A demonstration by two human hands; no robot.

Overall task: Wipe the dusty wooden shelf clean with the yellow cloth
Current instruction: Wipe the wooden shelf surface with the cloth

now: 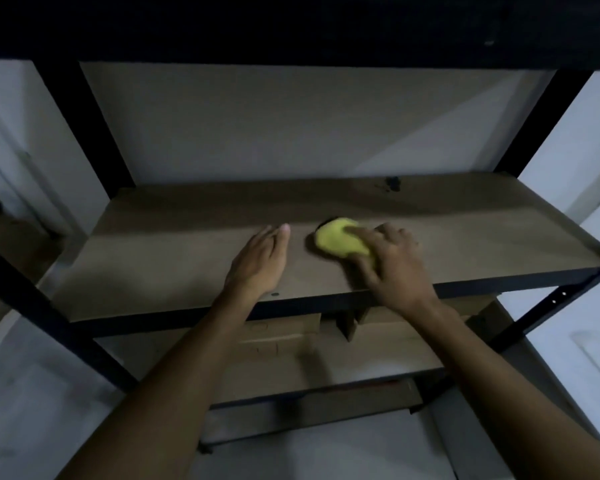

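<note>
Yellow cloth (340,241): bunched into a rounded wad, lying on the shelf board slightly right of centre, about midway between near and far edge.
Right hand (392,261): on the near-right part of the cloth, fingers curled over it and pressing it to the board; index finger stretched across the top of the wad.
Left hand (262,261): just left of the cloth, apart from it; fingers straight and together, palm down, holding nothing; contact with the board cannot be told.
Wooden shelf (174,244): brown board, dull surface; dark smudge (392,183) near the far edge, right of centre; small dark spot by the near edge below the left wrist.
Rack frame (84,126): black uprights at the corners, black rail under the near edge.
Lower shelves (378,344): brown boards beneath, partly hidden by both forearms.
Lighting: dim, pale wall behind.
</note>
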